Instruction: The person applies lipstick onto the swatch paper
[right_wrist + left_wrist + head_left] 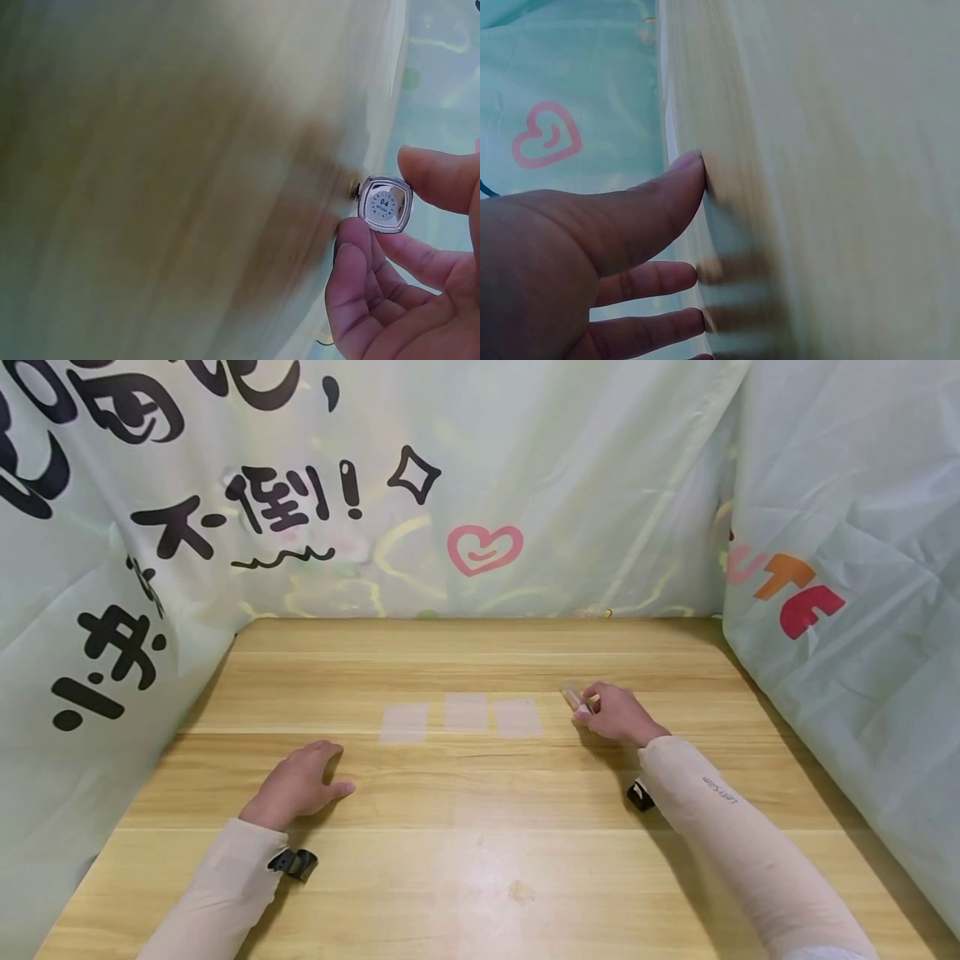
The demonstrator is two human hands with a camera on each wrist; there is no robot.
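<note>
My right hand [617, 712] pinches a small lip gloss tube [572, 697] between thumb and fingers, over the table right of the pale squares. The right wrist view shows its squarish silvery end [385, 205] with a round label reading 04; the far end is hidden there. My left hand [300, 783] holds nothing; its thumb and fingers are spread at the tabletop, left of the squares. Three pale, see-through squares lie in a row mid-table: a left one [404, 722], a middle one [466, 712] and a right one [517, 717].
The light wooden table [480, 860] has its far edge against a pale cloth backdrop [600, 485] with black writing and a pink heart [485, 550]. Cloth also hangs along both sides. A black wrist device [295, 864] sits below my left sleeve, another [641, 795] below my right.
</note>
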